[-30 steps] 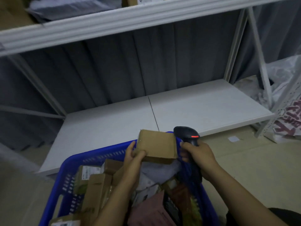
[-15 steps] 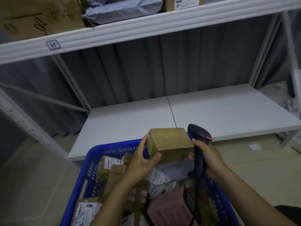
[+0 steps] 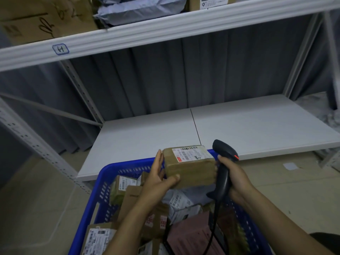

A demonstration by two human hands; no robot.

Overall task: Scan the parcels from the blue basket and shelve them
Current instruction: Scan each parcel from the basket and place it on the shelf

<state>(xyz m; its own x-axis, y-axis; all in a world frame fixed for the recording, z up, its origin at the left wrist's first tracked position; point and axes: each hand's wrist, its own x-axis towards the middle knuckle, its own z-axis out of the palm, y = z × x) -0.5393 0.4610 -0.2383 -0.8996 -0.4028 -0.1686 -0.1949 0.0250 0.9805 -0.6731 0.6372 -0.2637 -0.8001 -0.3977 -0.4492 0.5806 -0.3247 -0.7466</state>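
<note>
change since half a second ago: box (image 3: 189,167) now turned label-up, white barcode label (image 3: 191,153) showing on its top face where plain cardboard faced before; it sits at about the same height over the basket. left hand (image 3: 158,178): fingers closed on the box's left end, thumb along its near face. right hand (image 3: 234,176): fingers wrapped on the black scanner (image 3: 223,168) grip, scanner upright, touching the box's right end, red light on its head, cable trailing down into the basket. blue basket (image 3: 103,192): holds many parcels, small brown boxes with labels at left, a white mailer bag (image 3: 179,201) in the middle, a pinkish flat box (image 3: 191,236) at near right, a labelled carton (image 3: 97,240) at the near left corner; piled to about rim height. upper shelf (image 3: 165,32): a large scribbled carton (image 3: 46,17), a grey mailer (image 3: 141,10), a labelled box at right; front edge carries a hand-drawn tag (image 3: 60,49). lower shelf (image 3: 239,129): white board, bare surface, seam down the middle, front edge just beyond the basket's far rim. open room: between the two shelves; floor to left and right of the basket.
</note>
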